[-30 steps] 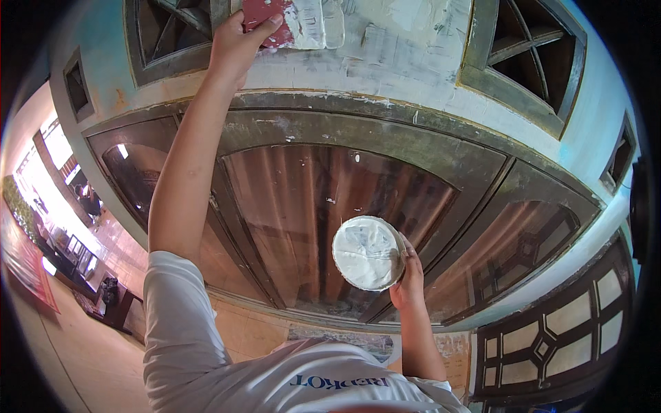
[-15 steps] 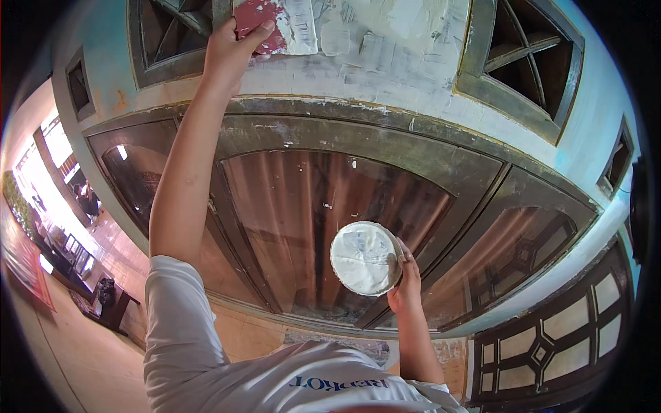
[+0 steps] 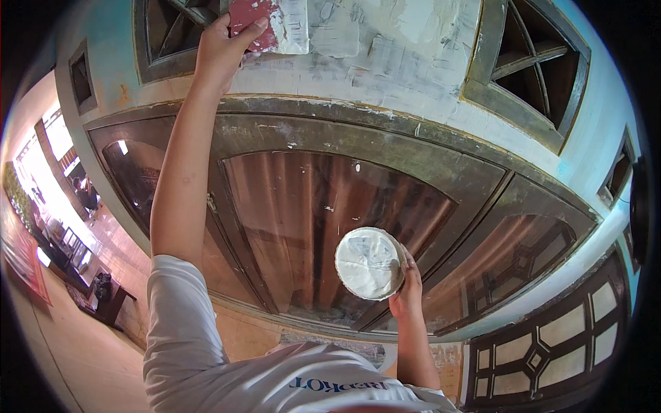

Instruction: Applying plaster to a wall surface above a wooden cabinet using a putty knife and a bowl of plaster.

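High up at the wall, my left hand (image 3: 222, 54) grips a flat red putty spreader (image 3: 252, 19) with its thumb across the face. White putty is smeared over the spreader's right part, and that edge lies at the plastered wall patch (image 3: 385, 51). Whether the edge presses on the wall, I cannot tell. Lower down, my right hand (image 3: 407, 288) is closed round the right side of a round tub (image 3: 365, 267). White putty fills the tub, its surface uneven and facing me.
Below the patch runs a dark wooden window frame (image 3: 296, 138) with curtained glass. Crossed-bar vents (image 3: 530, 62) flank the patch. A dark panelled door or shutter (image 3: 551, 344) stands at the lower right. Far left, a low dark table (image 3: 110, 303) stands on the tiled floor.
My left hand has moved slightly left with the spreader, along the wall patch. The tub in my right hand has shifted a little right and down in the picture.
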Demonstrator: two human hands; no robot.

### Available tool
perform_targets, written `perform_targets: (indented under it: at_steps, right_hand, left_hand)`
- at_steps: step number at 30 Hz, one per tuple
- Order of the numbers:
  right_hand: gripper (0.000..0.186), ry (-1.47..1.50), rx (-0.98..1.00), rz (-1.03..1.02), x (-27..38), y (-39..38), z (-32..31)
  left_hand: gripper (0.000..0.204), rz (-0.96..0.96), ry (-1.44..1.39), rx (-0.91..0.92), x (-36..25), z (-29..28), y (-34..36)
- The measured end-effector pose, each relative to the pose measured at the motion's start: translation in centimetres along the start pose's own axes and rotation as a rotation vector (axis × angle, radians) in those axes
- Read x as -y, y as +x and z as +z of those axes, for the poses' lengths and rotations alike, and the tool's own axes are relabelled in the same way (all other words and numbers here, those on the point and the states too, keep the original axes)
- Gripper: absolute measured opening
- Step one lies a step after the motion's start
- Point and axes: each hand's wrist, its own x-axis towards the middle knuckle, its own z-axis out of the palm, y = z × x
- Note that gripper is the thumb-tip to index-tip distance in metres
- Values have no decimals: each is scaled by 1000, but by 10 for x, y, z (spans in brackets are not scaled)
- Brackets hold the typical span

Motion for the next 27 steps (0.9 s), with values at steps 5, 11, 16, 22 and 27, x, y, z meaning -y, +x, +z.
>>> perform_targets:
  at_steps: [5,11,16,22,27]
  right_hand:
    - [44,-8,73,14,-5,4,10]
    - [44,-15,70,47,-15,7,16]
    - [44,-10,46,51,-19,7,20]
    - [44,-21,52,98,-27,12,25]
    - [44,-48,74,86,-27,11,30]
  left_hand:
    - [36,46,-76,91,6,35,-1]
    - [35,85,50,-37,18,13,-13]
    - [33,57,-73,-95,11,-3,-17]
    - [39,65,163,66,-1,67,-20]
    - [33,93,88,-71,15,27,-15]
